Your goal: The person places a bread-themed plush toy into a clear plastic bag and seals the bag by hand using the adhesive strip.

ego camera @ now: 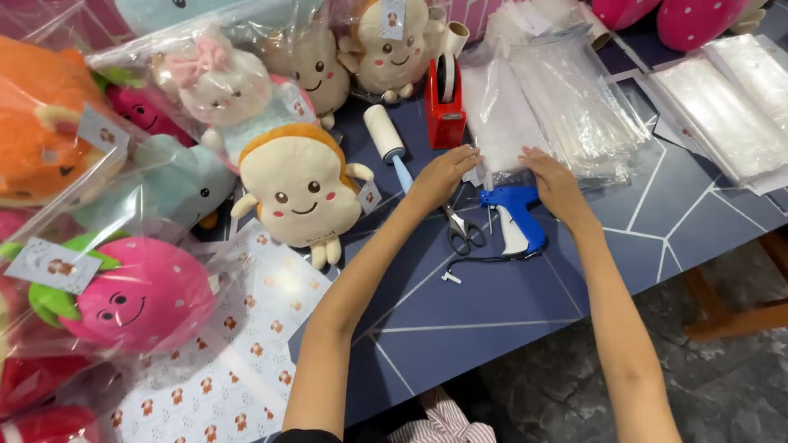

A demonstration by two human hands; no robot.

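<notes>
I am pinching the near edge of the top clear bag point(501, 123) with my left hand point(441, 175) and right hand point(556, 184), lifting it off the stack on the tabletop point(492, 295), beside the tagging gun point(515, 215) and scissors point(462, 231).

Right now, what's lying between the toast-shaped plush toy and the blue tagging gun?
In the head view, the scissors lie between the toast plush and the blue tagging gun, and the left hand reaches over that stretch.

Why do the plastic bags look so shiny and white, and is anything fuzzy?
Head view: room light glares off the clear plastic bags, whitening them; the left hand and right hand look sharp; the bagged strawberry plush looks hazy; edges bend slightly.
</notes>
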